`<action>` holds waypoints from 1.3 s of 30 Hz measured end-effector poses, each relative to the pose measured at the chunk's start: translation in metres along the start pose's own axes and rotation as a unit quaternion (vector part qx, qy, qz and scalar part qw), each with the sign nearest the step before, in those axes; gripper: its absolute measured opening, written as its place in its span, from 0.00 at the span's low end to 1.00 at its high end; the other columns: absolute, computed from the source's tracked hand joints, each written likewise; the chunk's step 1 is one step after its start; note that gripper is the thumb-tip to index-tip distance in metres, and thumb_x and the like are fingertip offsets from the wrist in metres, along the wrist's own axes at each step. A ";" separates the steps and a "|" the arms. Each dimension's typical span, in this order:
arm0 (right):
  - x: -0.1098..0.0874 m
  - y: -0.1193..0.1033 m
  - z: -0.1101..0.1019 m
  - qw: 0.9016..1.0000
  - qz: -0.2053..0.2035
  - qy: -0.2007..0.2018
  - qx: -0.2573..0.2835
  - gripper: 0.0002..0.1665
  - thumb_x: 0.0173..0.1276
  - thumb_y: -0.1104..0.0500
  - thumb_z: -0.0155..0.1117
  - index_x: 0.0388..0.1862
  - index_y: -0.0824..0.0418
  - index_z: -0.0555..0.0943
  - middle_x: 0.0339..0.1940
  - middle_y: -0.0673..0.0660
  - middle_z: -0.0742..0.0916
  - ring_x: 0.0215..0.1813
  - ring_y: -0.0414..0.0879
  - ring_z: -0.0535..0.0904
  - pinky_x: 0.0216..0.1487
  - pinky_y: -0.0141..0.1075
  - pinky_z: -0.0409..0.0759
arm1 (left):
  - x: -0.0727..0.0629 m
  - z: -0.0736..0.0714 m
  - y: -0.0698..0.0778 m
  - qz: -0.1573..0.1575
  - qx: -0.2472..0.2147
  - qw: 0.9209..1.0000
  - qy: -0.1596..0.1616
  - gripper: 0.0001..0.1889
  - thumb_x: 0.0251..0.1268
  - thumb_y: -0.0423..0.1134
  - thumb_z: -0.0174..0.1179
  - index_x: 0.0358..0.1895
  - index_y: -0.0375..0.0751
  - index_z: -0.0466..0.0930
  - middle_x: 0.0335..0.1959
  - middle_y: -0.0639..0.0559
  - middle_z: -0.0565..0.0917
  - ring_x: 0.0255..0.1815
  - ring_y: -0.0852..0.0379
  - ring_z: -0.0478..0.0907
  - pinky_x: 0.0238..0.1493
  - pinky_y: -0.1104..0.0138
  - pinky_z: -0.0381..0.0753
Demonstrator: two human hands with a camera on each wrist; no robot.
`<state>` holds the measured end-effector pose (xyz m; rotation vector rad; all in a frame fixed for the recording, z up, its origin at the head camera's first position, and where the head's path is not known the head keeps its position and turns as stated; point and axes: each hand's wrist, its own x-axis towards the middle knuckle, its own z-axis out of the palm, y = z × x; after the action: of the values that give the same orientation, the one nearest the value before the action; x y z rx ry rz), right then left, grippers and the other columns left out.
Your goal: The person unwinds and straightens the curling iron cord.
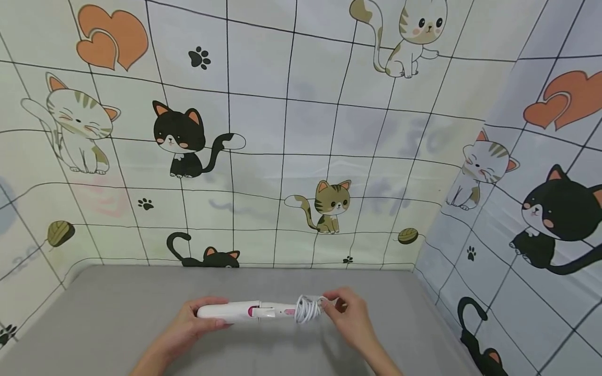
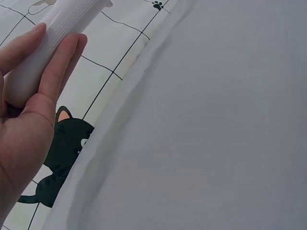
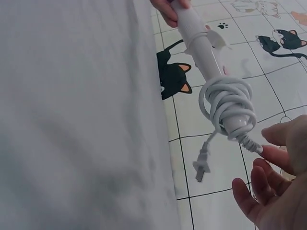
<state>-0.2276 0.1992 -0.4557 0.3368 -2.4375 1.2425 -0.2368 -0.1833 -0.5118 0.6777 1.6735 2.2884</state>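
Observation:
A white wand-shaped hair styler, apparently a curling iron [image 1: 274, 310], is held level above the grey surface. My left hand [image 1: 190, 321] grips its thick, ribbed white end [image 2: 64, 24], thumb on one side and fingers on the other. Pink parts and a lever show near the middle. Around the far end is wound a white power cord [image 3: 230, 103], its two-pin plug [image 3: 202, 165] dangling loose. My right hand [image 1: 349, 318] is at that corded end. Its index fingertip touches the cord's ribbed sleeve [image 3: 249, 143]; the thumb stands slightly apart, other fingers loosely bent.
A grey-covered tabletop [image 1: 141, 292] lies beneath both hands. White cloth walls [image 1: 258, 120] printed with cats and grid lines stand behind it and at both sides, meeting its back edge.

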 end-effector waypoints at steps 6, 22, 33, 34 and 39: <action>0.003 0.001 -0.007 0.998 0.035 0.000 0.059 0.06 0.68 0.61 0.72 0.43 0.59 0.89 0.39 0.48 0.86 0.41 0.43 0.81 0.42 0.32 0.86 | 0.000 0.000 0.004 -0.009 -0.002 1.000 -0.001 0.22 0.63 0.17 0.62 0.59 0.33 0.83 0.56 0.46 0.79 0.53 0.51 0.81 0.59 0.48 0.84; 0.006 0.011 -0.004 0.950 0.021 -0.236 0.205 0.17 0.81 0.59 0.57 0.59 0.68 0.83 0.56 0.63 0.87 0.57 0.47 0.82 0.60 0.32 0.81 | -0.003 -0.004 0.001 -0.009 -0.012 0.999 -0.052 0.23 0.63 0.17 0.60 0.57 0.40 0.86 0.55 0.44 0.80 0.54 0.49 0.82 0.60 0.46 0.83; 0.005 0.022 0.004 0.908 -0.054 -0.320 0.263 0.21 0.86 0.62 0.43 0.59 0.74 0.81 0.56 0.70 0.85 0.59 0.45 0.82 0.63 0.34 0.80 | -0.007 -0.007 0.002 -0.006 -0.027 0.996 -0.088 0.23 0.63 0.16 0.59 0.58 0.38 0.85 0.55 0.45 0.82 0.54 0.52 0.81 0.59 0.43 0.83; 0.005 0.023 0.004 0.904 -0.062 -0.326 0.271 0.22 0.86 0.62 0.41 0.59 0.74 0.80 0.56 0.71 0.85 0.58 0.45 0.82 0.62 0.35 0.82 | -0.007 -0.007 0.003 -0.006 -0.027 0.996 -0.089 0.23 0.63 0.17 0.59 0.58 0.39 0.85 0.55 0.46 0.82 0.54 0.52 0.81 0.59 0.43 0.83; 0.005 0.022 0.004 0.878 -0.074 -0.369 0.295 0.27 0.87 0.61 0.33 0.61 0.77 0.78 0.57 0.74 0.84 0.58 0.46 0.83 0.64 0.40 0.83 | -0.006 -0.007 0.004 -0.013 -0.029 0.995 -0.098 0.23 0.63 0.18 0.60 0.57 0.41 0.86 0.55 0.48 0.83 0.54 0.53 0.81 0.59 0.44 0.84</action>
<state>-0.2415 0.2088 -0.4713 1.3605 -2.4254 2.0479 -0.2347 -0.1933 -0.5117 0.8316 1.5126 2.1655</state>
